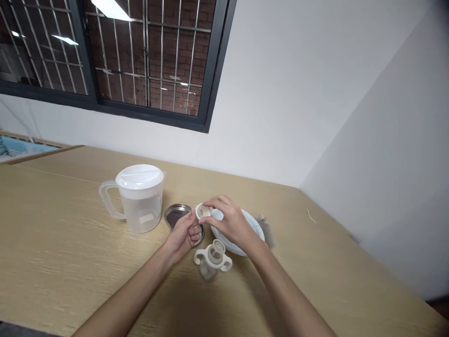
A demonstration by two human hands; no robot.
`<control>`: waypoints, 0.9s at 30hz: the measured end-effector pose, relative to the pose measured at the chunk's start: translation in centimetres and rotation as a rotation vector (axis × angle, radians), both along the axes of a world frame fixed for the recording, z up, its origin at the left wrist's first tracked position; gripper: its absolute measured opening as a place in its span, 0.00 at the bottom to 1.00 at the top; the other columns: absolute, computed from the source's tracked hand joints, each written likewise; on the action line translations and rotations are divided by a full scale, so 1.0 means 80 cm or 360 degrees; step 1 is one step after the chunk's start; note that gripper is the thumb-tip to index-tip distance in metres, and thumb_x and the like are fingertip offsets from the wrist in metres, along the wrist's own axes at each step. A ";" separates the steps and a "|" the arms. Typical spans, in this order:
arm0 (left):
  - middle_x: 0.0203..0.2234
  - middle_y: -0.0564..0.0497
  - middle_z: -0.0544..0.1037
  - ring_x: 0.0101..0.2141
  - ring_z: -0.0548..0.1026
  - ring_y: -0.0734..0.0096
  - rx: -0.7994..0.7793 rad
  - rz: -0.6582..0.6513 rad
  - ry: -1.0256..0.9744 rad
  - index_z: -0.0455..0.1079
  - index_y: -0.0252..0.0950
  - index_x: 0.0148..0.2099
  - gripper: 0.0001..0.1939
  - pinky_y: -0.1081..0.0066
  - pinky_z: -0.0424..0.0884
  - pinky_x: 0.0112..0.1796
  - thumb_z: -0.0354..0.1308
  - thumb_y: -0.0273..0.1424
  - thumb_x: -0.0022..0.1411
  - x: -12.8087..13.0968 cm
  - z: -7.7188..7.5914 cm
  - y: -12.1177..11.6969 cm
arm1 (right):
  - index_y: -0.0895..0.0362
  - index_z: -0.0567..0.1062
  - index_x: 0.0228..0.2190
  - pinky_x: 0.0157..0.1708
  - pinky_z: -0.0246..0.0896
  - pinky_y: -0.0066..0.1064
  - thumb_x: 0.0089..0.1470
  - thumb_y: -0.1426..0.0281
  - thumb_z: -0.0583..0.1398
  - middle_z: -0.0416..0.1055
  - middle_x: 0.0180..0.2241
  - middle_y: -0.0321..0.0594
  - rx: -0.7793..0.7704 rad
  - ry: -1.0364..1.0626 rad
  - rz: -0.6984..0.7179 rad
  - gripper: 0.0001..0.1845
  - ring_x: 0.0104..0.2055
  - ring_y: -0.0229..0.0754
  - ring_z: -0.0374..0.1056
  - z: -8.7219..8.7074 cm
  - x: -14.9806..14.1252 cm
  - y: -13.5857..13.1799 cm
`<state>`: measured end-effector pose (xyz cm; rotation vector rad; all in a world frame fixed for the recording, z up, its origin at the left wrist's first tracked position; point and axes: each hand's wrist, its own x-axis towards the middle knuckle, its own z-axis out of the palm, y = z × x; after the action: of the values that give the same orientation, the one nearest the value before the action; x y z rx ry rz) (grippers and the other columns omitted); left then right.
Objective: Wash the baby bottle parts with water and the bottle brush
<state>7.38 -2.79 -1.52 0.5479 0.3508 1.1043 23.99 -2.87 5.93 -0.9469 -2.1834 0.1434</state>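
Observation:
Both hands meet over the table around a small cream-white bottle collar (202, 212), its hollow inside facing me. My left hand (181, 238) pinches its left edge, the other fingers curled below. From the right, my right hand (229, 221) grips the collar between thumb and fingers. Just below the hands stands a clear baby bottle (216, 252) with two cream side handles and an uncovered mouth. A round metal tray (175, 214) lies behind my left hand, partly hidden by it. My right hand and forearm cover part of a pale bluish-white basin (254, 224).
A translucent lidded pitcher (142, 206) stands on the left, its handle pointing left. Beside the basin lies something grey and blurred (267, 230). A thin pale strip (311, 216) rests farther right on the wooden table (87, 262). Wall and barred window rise behind.

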 end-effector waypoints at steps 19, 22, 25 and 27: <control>0.25 0.59 0.64 0.17 0.55 0.88 -0.0046 -0.0054 -0.0135 0.65 0.34 0.40 0.20 0.83 0.53 0.18 0.67 0.42 0.57 -0.006 0.009 -0.003 | 0.53 0.73 0.42 0.43 0.65 0.35 0.53 0.70 0.64 0.72 0.41 0.39 -0.0160 0.0144 -0.0014 0.12 0.41 0.41 0.68 0.018 -0.018 -0.008; 0.24 0.60 0.63 0.17 0.55 0.88 -0.0038 -0.0061 -0.0123 0.65 0.34 0.40 0.20 0.84 0.54 0.18 0.67 0.42 0.56 -0.006 0.008 -0.003 | 0.53 0.73 0.41 0.44 0.65 0.36 0.53 0.71 0.63 0.72 0.41 0.39 -0.0166 0.0120 -0.0025 0.12 0.41 0.42 0.68 0.017 -0.018 -0.010; 0.25 0.59 0.65 0.17 0.56 0.88 -0.0013 -0.0056 -0.0129 0.66 0.34 0.40 0.19 0.84 0.55 0.18 0.67 0.42 0.57 -0.006 0.007 -0.002 | 0.53 0.73 0.42 0.44 0.65 0.36 0.54 0.70 0.63 0.72 0.41 0.39 -0.0164 0.0109 -0.0042 0.12 0.41 0.42 0.68 0.019 -0.017 -0.014; 0.25 0.59 0.66 0.17 0.57 0.88 0.0012 -0.0007 -0.0115 0.66 0.34 0.41 0.19 0.84 0.56 0.18 0.66 0.42 0.58 -0.006 0.007 -0.002 | 0.52 0.72 0.45 0.45 0.65 0.36 0.53 0.68 0.65 0.72 0.43 0.40 -0.0160 0.0088 -0.0044 0.16 0.43 0.42 0.68 0.019 -0.016 -0.015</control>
<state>6.92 -2.98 -0.92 0.5136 0.2824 1.1186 22.70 -4.11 7.44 -1.0165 -2.1280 0.2654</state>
